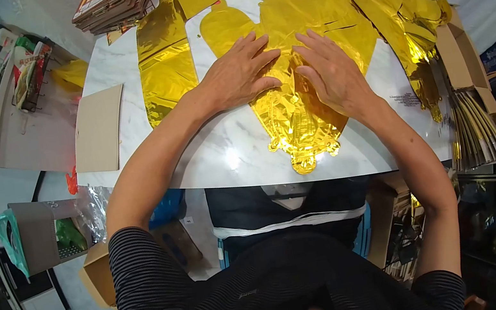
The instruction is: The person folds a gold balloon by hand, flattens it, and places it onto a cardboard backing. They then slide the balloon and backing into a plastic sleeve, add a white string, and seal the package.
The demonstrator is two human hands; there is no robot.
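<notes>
A flat, uninflated gold foil balloon lies on the table in front of me, its crinkled lower end near the front edge. My left hand rests on its left side, palm down with fingers stretched out. On the opposite side, my right hand is open, fingers extended, its thumb beside a raised fold of the foil. Beyond both hands spreads a smoother gold foil piece; where one piece ends and the other starts is hard to tell. Another folded gold foil piece lies to the left.
A crumpled gold foil pile hangs over the right side, beside a cardboard box and a stack of flat packs. A cardboard sheet lies at left on the marble-patterned table. Printed packets are stacked at back left.
</notes>
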